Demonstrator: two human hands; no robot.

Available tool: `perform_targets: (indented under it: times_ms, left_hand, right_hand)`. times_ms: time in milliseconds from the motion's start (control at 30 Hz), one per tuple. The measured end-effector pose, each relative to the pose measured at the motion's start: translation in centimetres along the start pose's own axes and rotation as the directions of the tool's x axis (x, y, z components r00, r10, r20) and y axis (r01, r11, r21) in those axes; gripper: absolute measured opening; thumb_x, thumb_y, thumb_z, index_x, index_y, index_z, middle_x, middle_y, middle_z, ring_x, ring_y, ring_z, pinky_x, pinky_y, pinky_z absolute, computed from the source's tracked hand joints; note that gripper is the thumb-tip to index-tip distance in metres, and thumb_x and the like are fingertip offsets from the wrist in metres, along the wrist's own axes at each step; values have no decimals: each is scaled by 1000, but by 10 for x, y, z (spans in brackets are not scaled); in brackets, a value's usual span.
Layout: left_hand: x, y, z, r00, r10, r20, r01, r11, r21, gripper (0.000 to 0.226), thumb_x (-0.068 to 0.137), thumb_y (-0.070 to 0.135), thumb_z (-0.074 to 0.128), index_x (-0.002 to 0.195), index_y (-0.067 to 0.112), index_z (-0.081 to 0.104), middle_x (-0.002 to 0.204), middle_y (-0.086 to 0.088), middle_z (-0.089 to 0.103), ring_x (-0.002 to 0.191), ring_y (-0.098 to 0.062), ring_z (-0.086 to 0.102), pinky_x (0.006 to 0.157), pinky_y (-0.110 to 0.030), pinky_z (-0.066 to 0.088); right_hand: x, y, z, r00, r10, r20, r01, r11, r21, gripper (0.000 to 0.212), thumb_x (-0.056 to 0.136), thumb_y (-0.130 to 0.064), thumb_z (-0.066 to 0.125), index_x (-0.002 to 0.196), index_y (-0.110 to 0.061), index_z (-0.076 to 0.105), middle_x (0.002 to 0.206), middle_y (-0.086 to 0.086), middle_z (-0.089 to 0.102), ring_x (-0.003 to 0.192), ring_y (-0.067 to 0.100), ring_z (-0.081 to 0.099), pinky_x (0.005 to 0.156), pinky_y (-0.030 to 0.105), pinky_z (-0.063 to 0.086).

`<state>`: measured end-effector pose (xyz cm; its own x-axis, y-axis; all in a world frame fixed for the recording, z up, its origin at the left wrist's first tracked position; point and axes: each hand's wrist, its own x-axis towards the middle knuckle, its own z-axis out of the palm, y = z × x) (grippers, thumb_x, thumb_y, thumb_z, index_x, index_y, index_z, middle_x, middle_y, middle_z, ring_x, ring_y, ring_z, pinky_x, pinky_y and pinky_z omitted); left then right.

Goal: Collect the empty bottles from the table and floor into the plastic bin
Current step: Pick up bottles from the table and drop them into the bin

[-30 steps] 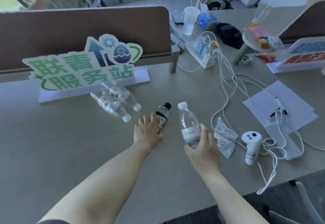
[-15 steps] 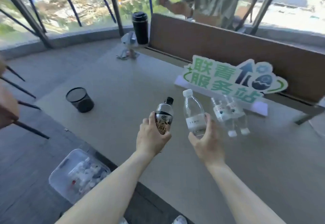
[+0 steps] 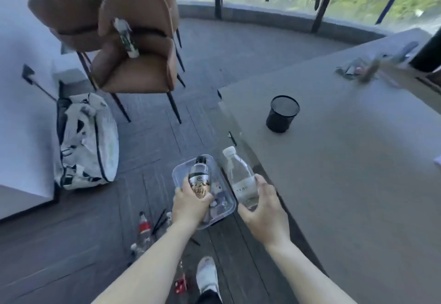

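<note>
My left hand [image 3: 189,204] grips a small black-capped bottle with a dark label [image 3: 200,178], held upright over the clear plastic bin [image 3: 177,172] on the floor. In my right hand [image 3: 263,210] is a clear white-capped water bottle [image 3: 239,177], tilted slightly, above the gap between the bin and the table edge. The bin holds some bottles, mostly hidden behind my left hand. A red-labelled bottle [image 3: 144,226] and other clear bottles [image 3: 138,247] lie on the dark floor to the left of my left forearm. Another bottle [image 3: 126,39] rests on a brown chair.
The grey table [image 3: 346,172] fills the right side, with a black mesh cup [image 3: 282,114] near its corner. Two brown chairs [image 3: 136,65] stand at the back left, a white patterned bag [image 3: 88,141] leans by the wall. My shoe [image 3: 207,277] is below.
My view has swung left from the table to the floor. Both hands have carried their bottles off the table; the left one is now over the bin.
</note>
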<state>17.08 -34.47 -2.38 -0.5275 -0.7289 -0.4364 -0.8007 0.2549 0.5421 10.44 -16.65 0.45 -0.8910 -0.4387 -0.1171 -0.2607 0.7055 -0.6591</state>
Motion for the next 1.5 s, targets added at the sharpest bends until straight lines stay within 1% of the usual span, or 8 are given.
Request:
perform_targets:
  times_ms: [133,233,367,600,933,1100,1333,1500]
  left_hand:
    - [57,-40,3,987,-141,74,145,989,-40,81,76,49,64,142,18,28,127,-17,46,115,-37,50,95,-44,43]
    - [95,-56,7,958,-241,154,261,958,-122,93,82,54,61,151,16,12,148,-20,31,132,-38,38,106,-48,34]
    - [120,-72,3,931,-312,190,335,937,-102,80,89,48,54,150,13,15,151,-18,27,135,-37,35,106,-46,34]
    - [123,-85,-12,934,-223,279,227,974,21,60,91,37,49,145,19,30,145,-11,35,114,-31,53,92,-45,49]
    - [147,-82,-13,967,-73,244,58,996,69,48,93,34,49,138,20,40,141,-7,40,119,-26,48,95,-43,46]
    - [146,-71,-8,964,-11,266,-22,993,119,48,94,29,47,140,21,39,144,-6,39,127,-27,39,99,-43,43]
    - [124,-9,-17,953,160,259,-222,947,233,44,94,28,42,137,20,43,140,-4,43,125,-26,40,93,-42,45]
    - [88,65,-6,860,431,274,-495,837,234,39,94,25,45,132,18,51,134,-4,51,123,-25,43,98,-38,41]
  right_hand:
    - [22,-6,58,976,173,134,-167,984,-59,78,77,-48,63,143,-36,23,121,-8,47,97,15,57,72,38,50]
    - [38,-7,86,951,251,178,-235,966,-108,76,77,-46,60,142,-36,23,117,-7,46,96,18,57,78,42,52]
    - [57,-7,104,923,316,217,-282,944,-174,75,79,-43,59,143,-34,21,118,-4,45,92,21,57,70,37,50]
    - [98,-13,121,889,360,282,-290,921,-261,78,80,-46,58,146,-30,20,122,1,45,95,23,56,74,39,50]
    - [155,-12,175,838,365,405,-252,918,-305,79,93,-44,51,154,-22,5,150,12,33,129,32,42,96,46,43]
    - [142,-16,171,858,303,414,-197,940,-280,68,95,-32,48,153,-22,14,151,10,32,128,29,43,96,45,44]
    - [111,-16,116,924,229,307,-177,966,-190,52,95,-31,48,144,-23,33,141,4,45,119,24,51,90,41,48]
    - [87,3,34,976,205,77,-194,972,-134,41,94,-26,50,135,-21,50,130,-2,56,115,19,55,87,36,48]
